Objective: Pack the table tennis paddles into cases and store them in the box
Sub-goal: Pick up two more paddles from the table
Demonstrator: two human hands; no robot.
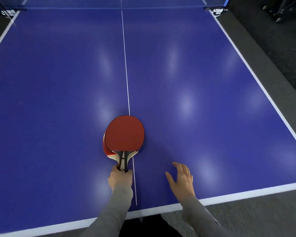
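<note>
Two red table tennis paddles lie stacked near the table's centre line. The top paddle (pixel 124 132) covers most of the lower paddle (pixel 105 147), whose red edge peeks out at the lower left. My left hand (pixel 120 178) grips the wooden handles together. My right hand (pixel 181 178) hovers to the right with fingers spread and relaxed, holding nothing. No case or box is in view.
The blue table tennis table (pixel 195 82) fills the view, with its white near edge (pixel 229 196) just in front of me. The net (pixel 109 2) spans the far end. Dark floor and wheeled equipment (pixel 280 12) lie off the right side.
</note>
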